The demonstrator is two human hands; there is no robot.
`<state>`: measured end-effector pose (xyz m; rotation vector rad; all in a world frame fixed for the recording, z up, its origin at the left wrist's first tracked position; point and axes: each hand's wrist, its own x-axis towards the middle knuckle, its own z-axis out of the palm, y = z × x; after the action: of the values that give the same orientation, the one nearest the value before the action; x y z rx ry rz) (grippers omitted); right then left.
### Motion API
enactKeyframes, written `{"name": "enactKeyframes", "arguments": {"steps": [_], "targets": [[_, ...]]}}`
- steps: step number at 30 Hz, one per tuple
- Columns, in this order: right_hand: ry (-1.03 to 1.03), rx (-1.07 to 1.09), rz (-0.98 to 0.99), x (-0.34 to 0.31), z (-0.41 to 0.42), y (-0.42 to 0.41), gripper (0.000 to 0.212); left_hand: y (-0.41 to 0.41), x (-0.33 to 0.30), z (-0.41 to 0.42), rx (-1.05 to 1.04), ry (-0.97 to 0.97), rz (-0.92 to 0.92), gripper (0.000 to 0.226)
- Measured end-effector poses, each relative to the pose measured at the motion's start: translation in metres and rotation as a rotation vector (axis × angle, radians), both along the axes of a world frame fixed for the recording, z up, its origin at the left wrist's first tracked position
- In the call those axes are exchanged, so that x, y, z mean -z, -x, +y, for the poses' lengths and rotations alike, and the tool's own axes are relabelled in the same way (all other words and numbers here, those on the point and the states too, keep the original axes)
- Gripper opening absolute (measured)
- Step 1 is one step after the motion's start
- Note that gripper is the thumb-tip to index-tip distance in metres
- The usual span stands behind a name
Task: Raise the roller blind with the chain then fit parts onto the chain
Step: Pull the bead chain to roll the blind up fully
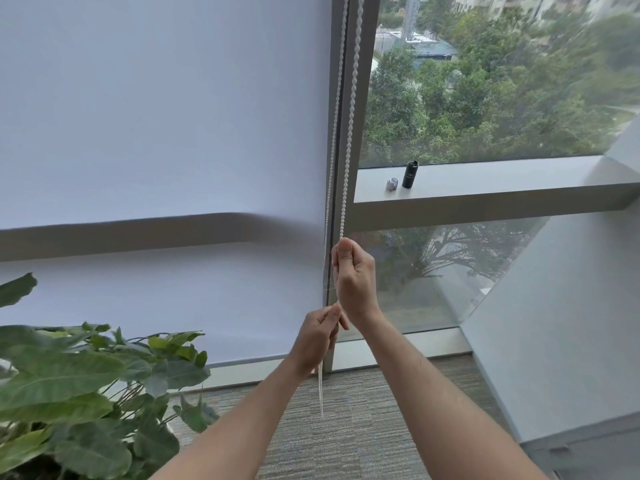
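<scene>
A white roller blind covers the left window down to near the floor. Its white bead chain hangs as two strands along the grey window post. My right hand is closed around the right strand at about mid-height. Lower and a little to the left, my left hand pinches the other strand, and the chain's loop dangles below it toward the carpet. On the window ledge stand a small grey clip-like part and a black cylinder.
A large leafy plant fills the lower left corner, close to my left forearm. The grey window post sits right behind the chain. A slanted white wall panel closes the right side. Striped carpet covers the floor.
</scene>
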<state>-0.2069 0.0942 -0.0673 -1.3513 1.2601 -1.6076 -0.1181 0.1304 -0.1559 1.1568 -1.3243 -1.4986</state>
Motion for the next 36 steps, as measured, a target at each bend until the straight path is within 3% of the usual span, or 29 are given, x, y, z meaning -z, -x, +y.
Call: {"name": "enactKeyframes", "arguments": {"steps": [4, 7, 10, 15, 17, 23, 29, 32, 36], "targets": [[-0.03, -0.011, 0.041, 0.015, 0.002, 0.0, 0.042, -0.018, -0.01, -0.007, 0.048, -0.095, -0.035, 0.043], [-0.066, -0.018, 0.056, 0.03, 0.009, -0.001, 0.043, -0.027, -0.037, -0.021, -0.095, -0.076, -0.023, 0.058], [-0.109, -0.029, 0.083, 0.047, 0.017, -0.005, 0.043, -0.025, -0.087, -0.029, -0.217, 0.067, 0.113, 0.047], [-0.151, -0.036, 0.09, 0.058, 0.024, -0.013, 0.039, -0.007, -0.155, -0.033, -0.026, 0.325, 0.342, 0.042], [-0.153, -0.033, 0.081, 0.059, 0.025, -0.012, 0.04, 0.001, -0.165, -0.034, -0.047, 0.382, 0.371, 0.04], [-0.228, -0.098, 0.085, 0.07, 0.04, -0.015, 0.041, 0.016, -0.146, -0.031, -0.267, 0.378, 0.272, 0.042], [-0.435, -0.301, 0.053, 0.082, 0.05, 0.01, 0.038, 0.008, -0.106, -0.026, -0.311, 0.312, 0.205, 0.042], [-0.493, -0.25, 0.09, 0.079, 0.042, 0.02, 0.038, 0.006, -0.092, -0.025, -0.323, 0.282, 0.158, 0.043], [-0.367, -0.119, 0.031, 0.041, 0.027, 0.023, 0.047, 0.009, -0.072, -0.02, -0.303, 0.243, 0.132, 0.046]]}}
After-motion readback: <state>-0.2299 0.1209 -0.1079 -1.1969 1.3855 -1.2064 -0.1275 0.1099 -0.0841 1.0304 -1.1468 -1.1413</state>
